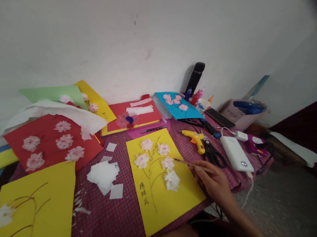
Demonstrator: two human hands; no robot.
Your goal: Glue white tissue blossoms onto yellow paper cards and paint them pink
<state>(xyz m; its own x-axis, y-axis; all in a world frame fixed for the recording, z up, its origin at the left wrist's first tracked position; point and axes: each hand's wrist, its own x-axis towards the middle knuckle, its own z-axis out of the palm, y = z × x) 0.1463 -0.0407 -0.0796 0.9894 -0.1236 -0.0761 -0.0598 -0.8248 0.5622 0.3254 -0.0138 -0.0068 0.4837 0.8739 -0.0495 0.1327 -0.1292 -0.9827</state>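
handwritten chinese characters on yellow sheet [166, 193], too small to read.

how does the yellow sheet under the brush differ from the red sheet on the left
The yellow sheet carries five paper flowers on drawn brown stems, with handwritten characters beside them; the red sheet shows five flowers and no visible stems or writing. The right hand holds a brush over the yellow one; the red one is partly covered by white paper. Both bear pink-white paper flowers.
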